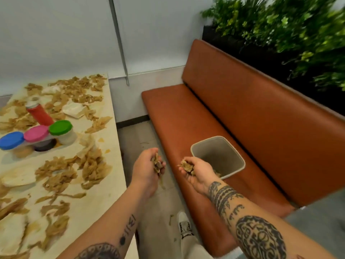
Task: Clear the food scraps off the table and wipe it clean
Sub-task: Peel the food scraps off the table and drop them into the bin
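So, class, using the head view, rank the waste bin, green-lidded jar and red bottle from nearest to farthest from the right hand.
1. Nearest: waste bin, on the bench just beyond the right hand.
2. Next: green-lidded jar, on the table to the left.
3. Farthest: red bottle, farther back on the table.

No word, brand or number can be read anywhere in view. The dark tattoo marks on the person's bare left forearm and bare right forearm resemble characters, but they are too blurred to make out.
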Motion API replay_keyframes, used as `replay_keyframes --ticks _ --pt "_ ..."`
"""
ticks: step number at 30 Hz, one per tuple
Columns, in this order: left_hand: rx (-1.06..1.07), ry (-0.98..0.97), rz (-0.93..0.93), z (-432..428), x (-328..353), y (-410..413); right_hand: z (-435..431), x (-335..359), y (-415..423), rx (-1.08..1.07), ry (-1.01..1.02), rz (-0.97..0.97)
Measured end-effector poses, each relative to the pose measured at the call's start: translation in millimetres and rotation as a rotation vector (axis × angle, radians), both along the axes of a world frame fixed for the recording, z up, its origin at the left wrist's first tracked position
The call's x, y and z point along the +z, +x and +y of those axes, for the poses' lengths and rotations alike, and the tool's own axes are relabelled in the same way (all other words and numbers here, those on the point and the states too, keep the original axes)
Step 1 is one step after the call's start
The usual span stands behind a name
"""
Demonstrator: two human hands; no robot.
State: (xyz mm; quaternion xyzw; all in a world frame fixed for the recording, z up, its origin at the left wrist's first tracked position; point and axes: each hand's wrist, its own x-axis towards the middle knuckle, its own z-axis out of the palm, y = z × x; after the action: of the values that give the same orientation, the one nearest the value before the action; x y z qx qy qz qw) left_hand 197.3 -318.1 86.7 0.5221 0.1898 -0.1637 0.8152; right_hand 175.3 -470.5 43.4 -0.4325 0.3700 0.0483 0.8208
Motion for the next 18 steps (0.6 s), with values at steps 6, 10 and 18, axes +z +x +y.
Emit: replay_keyframes --ticks 6,10,18 --pt "-0.133 0.013 -0.026 -115.6 -5.3 37.7 -88.0 -10.2 18.3 -0.126 -0.133 0.027" --pt "-0.264 0.08 -0.017 -160.9 -23.0 53.1 -124.3 -22.7 27.9 -0.158 -0.25 0.112" --pt "-0.614 0.217 0.124 -190.8 -48.4 58.2 -159.8 -41.2 37.6 -0.195 -0.246 0.2"
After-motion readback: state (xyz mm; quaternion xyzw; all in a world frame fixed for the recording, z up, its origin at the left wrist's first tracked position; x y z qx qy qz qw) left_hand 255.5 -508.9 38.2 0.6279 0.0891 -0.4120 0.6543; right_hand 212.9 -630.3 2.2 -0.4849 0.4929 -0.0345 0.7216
